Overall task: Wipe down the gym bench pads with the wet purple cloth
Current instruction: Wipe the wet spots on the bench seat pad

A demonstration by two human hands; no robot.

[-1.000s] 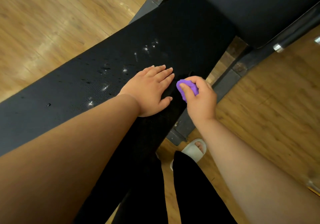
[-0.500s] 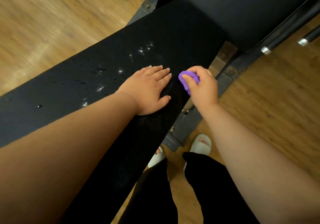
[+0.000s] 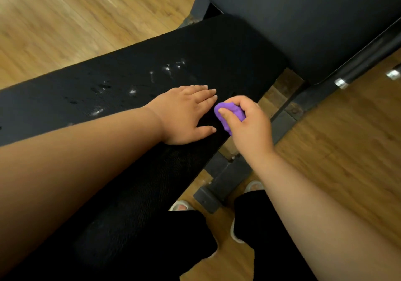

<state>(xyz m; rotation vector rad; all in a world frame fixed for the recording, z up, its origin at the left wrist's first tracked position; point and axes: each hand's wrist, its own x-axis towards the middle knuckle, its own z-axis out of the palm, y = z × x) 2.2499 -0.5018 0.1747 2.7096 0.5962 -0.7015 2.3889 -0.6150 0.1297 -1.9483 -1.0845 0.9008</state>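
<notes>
Left grip (image 3: pixel 184 115) is laid flat on the black counter pad (image 3: pixel 217 48), fingers straight, nothing held; right grip (image 3: pixel 245 124) is curled round the bunched purple cloth (image 3: pixel 235 110), thumb pressed on top. Cloth is held just beside the left grip, over the pad's right edge; contact with the pad cannot be told. Wet glints (image 3: pixel 167 69) are seen on the pad beyond the left grip.

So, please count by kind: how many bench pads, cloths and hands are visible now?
Bench pads: 2 (textured pad, smooth pad)
Purple cloth: 1
Hands: 2 (left hand, right hand)
Total: 5
</notes>
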